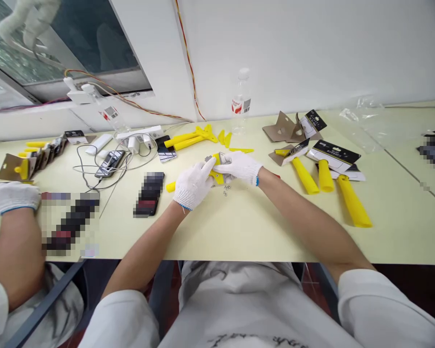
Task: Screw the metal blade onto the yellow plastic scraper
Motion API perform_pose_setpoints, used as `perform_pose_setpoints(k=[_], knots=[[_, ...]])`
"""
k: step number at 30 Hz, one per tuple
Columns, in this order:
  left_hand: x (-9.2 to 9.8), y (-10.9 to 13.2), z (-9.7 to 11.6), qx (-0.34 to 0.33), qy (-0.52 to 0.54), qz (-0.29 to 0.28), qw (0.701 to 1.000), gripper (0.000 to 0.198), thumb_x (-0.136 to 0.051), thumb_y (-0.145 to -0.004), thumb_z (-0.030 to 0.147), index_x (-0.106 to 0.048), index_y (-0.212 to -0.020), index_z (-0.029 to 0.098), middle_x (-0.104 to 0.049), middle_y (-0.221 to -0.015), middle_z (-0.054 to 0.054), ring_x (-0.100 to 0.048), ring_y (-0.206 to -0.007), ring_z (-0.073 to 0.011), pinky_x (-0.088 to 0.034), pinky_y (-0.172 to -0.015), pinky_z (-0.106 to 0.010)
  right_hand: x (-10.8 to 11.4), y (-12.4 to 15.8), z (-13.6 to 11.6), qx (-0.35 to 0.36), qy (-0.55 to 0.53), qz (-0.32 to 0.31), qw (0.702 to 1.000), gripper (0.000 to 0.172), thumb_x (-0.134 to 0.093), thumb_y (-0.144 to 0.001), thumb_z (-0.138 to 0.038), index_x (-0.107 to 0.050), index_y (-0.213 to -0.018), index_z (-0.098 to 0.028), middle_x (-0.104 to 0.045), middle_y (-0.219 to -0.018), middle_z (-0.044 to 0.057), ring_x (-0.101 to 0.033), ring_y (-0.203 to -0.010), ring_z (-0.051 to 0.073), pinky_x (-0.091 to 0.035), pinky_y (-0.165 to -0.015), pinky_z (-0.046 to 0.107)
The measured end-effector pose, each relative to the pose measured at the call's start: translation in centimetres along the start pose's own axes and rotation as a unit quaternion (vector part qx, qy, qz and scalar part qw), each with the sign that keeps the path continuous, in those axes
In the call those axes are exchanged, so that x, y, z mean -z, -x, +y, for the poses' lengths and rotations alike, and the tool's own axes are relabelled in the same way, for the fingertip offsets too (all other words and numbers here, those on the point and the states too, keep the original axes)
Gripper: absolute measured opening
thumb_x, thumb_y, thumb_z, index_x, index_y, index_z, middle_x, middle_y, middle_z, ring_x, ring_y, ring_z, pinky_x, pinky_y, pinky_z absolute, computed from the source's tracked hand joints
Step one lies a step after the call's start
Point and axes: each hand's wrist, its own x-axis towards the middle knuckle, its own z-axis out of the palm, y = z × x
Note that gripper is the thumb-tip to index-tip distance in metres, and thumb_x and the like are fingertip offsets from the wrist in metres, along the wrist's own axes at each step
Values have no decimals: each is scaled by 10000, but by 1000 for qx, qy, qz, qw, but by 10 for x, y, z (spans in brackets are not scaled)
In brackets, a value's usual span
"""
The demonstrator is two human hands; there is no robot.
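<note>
My left hand (193, 185), in a white knit glove, is wrapped round a yellow scraper (218, 178). The end of its handle sticks out to the left of the glove. My gloved right hand (242, 166) pinches the scraper's head from the other side, next to a grey metal blade (227, 178). Fingers cover much of the head, so how blade and head meet is hidden. Several small screws (226, 189) lie on the table just below. Behind the hands are yellow scraper handles (187, 140) and a flat yellow piece (241, 150).
Carded yellow scrapers (325, 176) lie at right, near folded brown cards (281, 128). A plastic bottle (241, 104) stands by the wall. Left are a phone (149, 193), a power strip (145, 133) with tangled cables, and a co-worker's gloved hand (14, 197).
</note>
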Motion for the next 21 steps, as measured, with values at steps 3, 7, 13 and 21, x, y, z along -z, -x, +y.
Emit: perform_pose_setpoints(k=[3,7,13,21], knots=[[0,0,-1,4,-17,7,1000,601,-617,-1023,197,-667,-1616,284,-779,-1206,-127,-753,-1037,-315,-588,-860,-389,-1,0,1,-4,-21,-4,1000,288,-860,-1034,-291,-734,-877,-85,-760,-715,63,-707,-740,101,-565,-749,176],[-2,0,-7,-4,14,64,998,591,-690,-1034,275,-664,-1624,271,-774,-1299,-131,-760,-1087,-314,-596,-913,-397,3,-4,7,-24,-70,-6,997,246,-876,-1023,-286,-734,-946,-102,-759,-737,52,-674,-702,98,-554,-711,200],[-10,-4,-15,-103,34,168,980,389,-685,-1074,288,-797,-1443,242,-765,-1363,-150,-744,-1215,-312,-585,-1084,-438,7,-12,16,-32,-110,-3,993,288,-849,-1052,-349,-676,-956,-139,-708,-731,15,-603,-672,80,-490,-638,197],[-9,-4,-18,-208,38,183,960,354,-546,-1144,257,-898,-1182,266,-836,-1274,-75,-792,-1169,-308,-611,-999,-445,3,-12,15,-24,-150,-42,988,366,-822,-1068,-430,-594,-922,-184,-592,-660,-48,-536,-681,74,-444,-638,194]])
